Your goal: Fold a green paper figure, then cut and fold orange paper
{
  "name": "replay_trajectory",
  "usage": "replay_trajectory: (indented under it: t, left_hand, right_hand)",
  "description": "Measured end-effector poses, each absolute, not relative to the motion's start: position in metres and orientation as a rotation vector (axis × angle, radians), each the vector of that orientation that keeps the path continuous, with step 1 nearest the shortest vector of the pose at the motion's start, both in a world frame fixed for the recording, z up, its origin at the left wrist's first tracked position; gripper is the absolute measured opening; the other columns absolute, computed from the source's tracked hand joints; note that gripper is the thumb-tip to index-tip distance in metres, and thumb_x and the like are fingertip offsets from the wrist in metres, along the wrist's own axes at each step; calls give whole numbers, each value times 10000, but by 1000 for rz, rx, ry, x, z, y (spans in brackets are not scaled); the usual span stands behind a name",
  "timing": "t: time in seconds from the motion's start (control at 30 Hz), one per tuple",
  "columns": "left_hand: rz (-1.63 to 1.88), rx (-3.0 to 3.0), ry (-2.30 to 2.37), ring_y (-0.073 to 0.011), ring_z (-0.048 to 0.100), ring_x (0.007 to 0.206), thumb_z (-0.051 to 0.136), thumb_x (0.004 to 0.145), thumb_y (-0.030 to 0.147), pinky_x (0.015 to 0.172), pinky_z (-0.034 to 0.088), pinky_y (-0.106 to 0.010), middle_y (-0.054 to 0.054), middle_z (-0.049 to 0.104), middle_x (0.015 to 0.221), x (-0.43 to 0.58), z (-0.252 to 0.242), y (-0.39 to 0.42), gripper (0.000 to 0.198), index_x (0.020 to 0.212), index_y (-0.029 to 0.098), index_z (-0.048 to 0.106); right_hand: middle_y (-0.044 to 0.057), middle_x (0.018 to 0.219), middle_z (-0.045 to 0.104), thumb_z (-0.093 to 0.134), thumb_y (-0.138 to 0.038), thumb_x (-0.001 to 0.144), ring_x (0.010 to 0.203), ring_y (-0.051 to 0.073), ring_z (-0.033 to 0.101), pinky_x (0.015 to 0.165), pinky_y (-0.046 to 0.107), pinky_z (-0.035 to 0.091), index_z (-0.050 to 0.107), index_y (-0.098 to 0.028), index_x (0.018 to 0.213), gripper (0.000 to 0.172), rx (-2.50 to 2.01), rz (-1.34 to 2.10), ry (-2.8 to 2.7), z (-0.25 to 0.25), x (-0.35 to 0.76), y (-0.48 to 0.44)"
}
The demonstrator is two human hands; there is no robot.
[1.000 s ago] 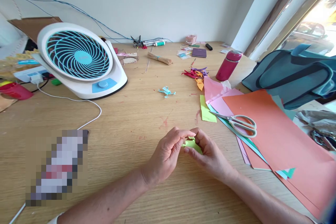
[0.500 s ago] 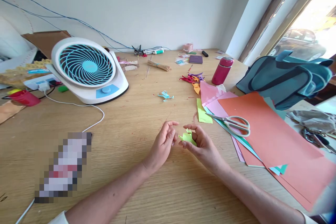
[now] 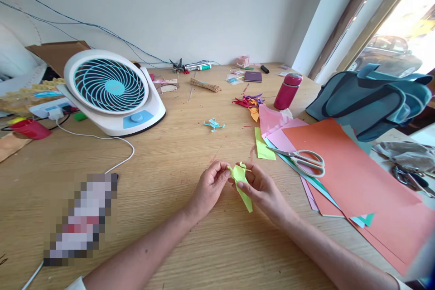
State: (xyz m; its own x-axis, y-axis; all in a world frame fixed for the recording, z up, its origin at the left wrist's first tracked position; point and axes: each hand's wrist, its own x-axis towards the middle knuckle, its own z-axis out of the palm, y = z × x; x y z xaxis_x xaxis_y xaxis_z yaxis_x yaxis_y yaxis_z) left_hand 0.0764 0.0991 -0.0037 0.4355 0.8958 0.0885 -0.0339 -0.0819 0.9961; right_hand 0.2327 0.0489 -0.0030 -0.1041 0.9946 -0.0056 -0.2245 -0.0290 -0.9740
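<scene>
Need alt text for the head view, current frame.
Two bare hands hold a folded lime-green paper piece above a wooden table. Beyond them lies a small light-blue paper figure; scissors rest on colored paper sheets to the right, and a white fan stands left.

My folded piece [image 3: 239,176], lower centre: thin matt paper, creased
My table [image 3: 163,163]: smooth wood, visible grain
Sheets [image 3: 343,167], right: flat matt paper
Scissors [image 3: 294,154]: metal blades, plastic-looking handles
Flask [image 3: 287,93], upper right: glossy
Fan [image 3: 114,87], upper left: smooth plastic
Bag [image 3: 367,111], far right: matt cloth
</scene>
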Motion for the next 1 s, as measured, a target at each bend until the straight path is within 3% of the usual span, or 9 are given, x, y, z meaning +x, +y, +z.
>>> replay_trajectory:
  t: [0.1,0.33,0.6,0.77,1.0]
  left_hand:
    - [939,1337,830,-100,471,612,562,909,385,603,400,-222,35,522,673,75,-2,100,233,872,156,563]
    - [884,1263,867,-97,506,610,665,839,430,553,398,-215,7,590,715,78,-3,96,300,866,136,616]
    - [933,1258,948,-111,555,657,761,751,349,643,449,-231,10,642,715,80,-14,97,229,758,150,648]
    - [898,1219,972,-95,487,569,733,769,384,523,384,-209,28,586,628,82,-12,96,245,739,157,645]
    - [866,1218,940,-75,386,518,713,792,402,479,312,-205,42,530,598,81,-8,95,258,737,156,654]
  right_hand:
    - [35,895,676,739,-504,781,874,195,654,807,328,499,556,-217,991,400,-997,1453,-1107,-2,234,51]
    - [-2,821,658,792,-415,748,715,140,598,594,235,431,573,-215,989,382,-1088,1325,-1036,-18,234,52]
    - [-12,756,600,786,-455,748,642,126,530,556,239,397,553,-206,848,355,-1195,1309,-1084,-22,235,52]
    - [-25,678,533,765,-523,744,583,121,466,508,244,359,540,-212,790,387,-1269,1281,-1107,-24,236,53]
    - [-41,640,500,787,-514,720,554,104,421,505,237,340,516,-204,729,411,-1233,1262,-1082,-19,233,51]
